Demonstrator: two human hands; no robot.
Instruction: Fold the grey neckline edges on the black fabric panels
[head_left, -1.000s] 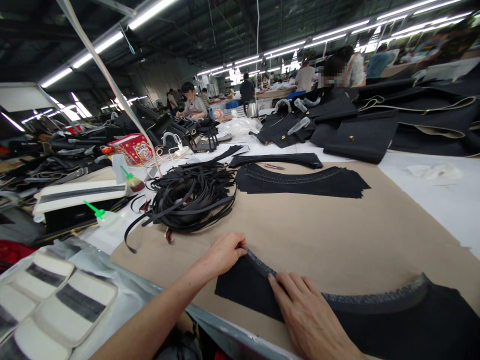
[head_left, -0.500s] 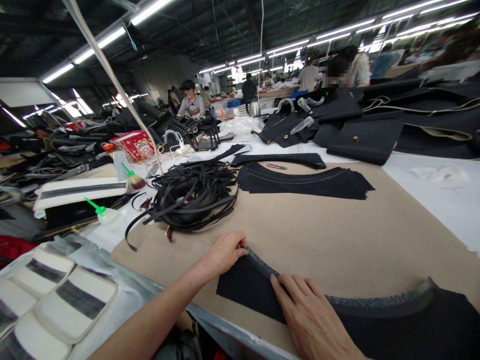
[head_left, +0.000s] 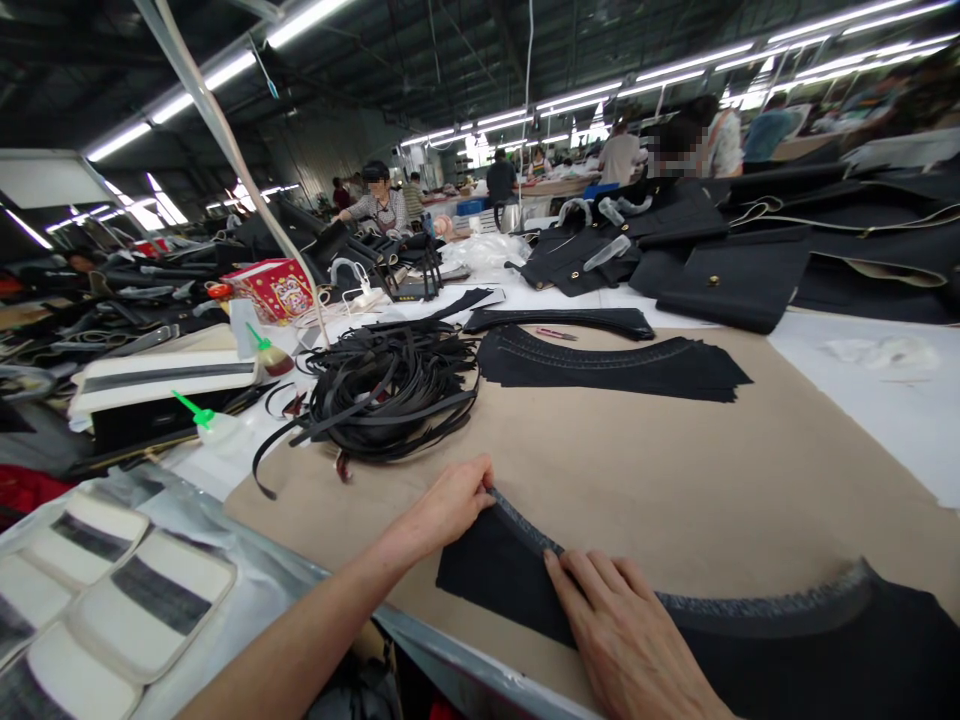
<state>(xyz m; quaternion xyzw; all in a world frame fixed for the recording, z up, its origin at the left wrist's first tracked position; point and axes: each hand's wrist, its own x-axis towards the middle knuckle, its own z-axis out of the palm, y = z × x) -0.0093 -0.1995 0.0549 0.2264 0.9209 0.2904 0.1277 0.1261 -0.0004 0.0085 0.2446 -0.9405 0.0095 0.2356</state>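
A large black fabric piece (head_left: 795, 655) with a curved upper edge lies on the brown sheet in front of me. A grey, speckled strip (head_left: 765, 607) follows that curve. At the piece's left corner, my left hand (head_left: 457, 500) is closed, thumb and fingers pinching the end of the edge. My right hand (head_left: 622, 620) rests flat across the middle of the piece, fingers stretched out. Its fingertips touch the curved edge, and the palm hides part of the fabric. Between the two hands a short length of the strip shows.
Behind my hands lie a heap of black straps (head_left: 390, 390), stacked black curved pieces (head_left: 607, 362) and small red snips (head_left: 556, 333). Green-tipped bottles (head_left: 217, 425) stand at left, near white panels (head_left: 150, 590). Black bags (head_left: 735, 270) are piled at the back right; people work beyond.
My hands hold nearly the same pose on the black fabric piece. The view has shifted very slightly. A person in the background has stretched an arm out to the left.
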